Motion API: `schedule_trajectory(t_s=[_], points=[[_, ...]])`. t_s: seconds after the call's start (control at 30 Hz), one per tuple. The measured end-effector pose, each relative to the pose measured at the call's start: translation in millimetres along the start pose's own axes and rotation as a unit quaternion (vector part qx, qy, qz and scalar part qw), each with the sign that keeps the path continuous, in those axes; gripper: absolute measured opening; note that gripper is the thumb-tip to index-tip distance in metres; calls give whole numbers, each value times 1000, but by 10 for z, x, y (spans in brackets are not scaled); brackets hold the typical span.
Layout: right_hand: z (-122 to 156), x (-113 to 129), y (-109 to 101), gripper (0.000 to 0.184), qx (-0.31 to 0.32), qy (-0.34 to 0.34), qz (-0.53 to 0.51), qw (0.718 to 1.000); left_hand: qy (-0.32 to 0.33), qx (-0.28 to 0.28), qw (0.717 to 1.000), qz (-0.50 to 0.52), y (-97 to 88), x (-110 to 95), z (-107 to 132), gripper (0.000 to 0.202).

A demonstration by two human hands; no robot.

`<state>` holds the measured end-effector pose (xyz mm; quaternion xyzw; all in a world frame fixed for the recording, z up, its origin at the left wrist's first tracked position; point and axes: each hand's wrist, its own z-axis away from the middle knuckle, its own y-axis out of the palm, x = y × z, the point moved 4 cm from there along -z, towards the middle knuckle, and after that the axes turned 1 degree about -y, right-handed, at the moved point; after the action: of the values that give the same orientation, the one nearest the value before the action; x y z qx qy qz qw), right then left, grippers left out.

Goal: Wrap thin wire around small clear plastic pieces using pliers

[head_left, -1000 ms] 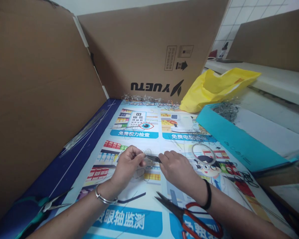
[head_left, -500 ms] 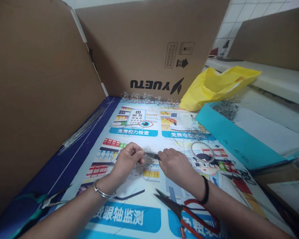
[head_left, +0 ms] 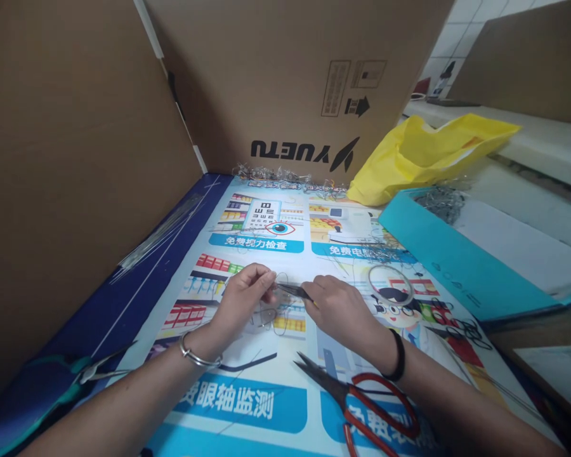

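Note:
My left hand point(head_left: 244, 299) is closed in a pinch on a thin looped wire point(head_left: 272, 316) above the printed poster point(head_left: 266, 241). A silver bangle sits on that wrist. My right hand point(head_left: 339, 310), with a black band on the wrist, is closed round small dark pliers point(head_left: 292, 291) whose tip points left and meets the wire at my left fingertips. Loops of the wire hang down between the two hands onto the poster.
Red-handled scissors point(head_left: 356, 406) lie near my right forearm. Teal-handled pliers point(head_left: 83, 374) lie at the left. Cardboard walls point(head_left: 76, 146) stand left and behind. A bundle of straight wires point(head_left: 159, 238), a yellow bag point(head_left: 423, 155), a teal tray point(head_left: 452, 260) and wire bits point(head_left: 285, 174) surround the poster.
Both hands have kept their grip and barely shifted. The view has tilted slightly, so everything sits a little higher and to the right in the picture.

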<state>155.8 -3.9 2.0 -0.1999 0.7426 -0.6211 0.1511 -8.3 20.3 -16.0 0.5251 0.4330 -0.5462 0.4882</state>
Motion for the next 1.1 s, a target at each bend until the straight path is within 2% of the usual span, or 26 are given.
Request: schedule_trajectory(t_s=[0.17, 0.3, 0.43, 0.6, 0.8, 1.1], points=[[-11, -57, 4, 14, -13, 17, -35, 999, 36, -29, 999, 29, -55, -49, -33, 18], [-22, -181, 42, 16, -20, 73, -111, 991, 56, -71, 993, 79, -149, -129, -66, 18], [-31, -239, 56, 15, 29, 113, -112, 987, 90, -139, 977, 135, -305, -207, -106, 17], [-8, -23, 24, 16, 102, 30, -42, 993, 112, -177, 963, 170, -433, -206, -170, 17], [15, 219, -7, 14, 151, -18, 42, 987, 109, -171, 962, 180, -424, -178, -178, 17], [-54, 389, -65, 11, 137, -44, 41, 989, 115, -156, 964, 181, -402, -217, -146, 19]])
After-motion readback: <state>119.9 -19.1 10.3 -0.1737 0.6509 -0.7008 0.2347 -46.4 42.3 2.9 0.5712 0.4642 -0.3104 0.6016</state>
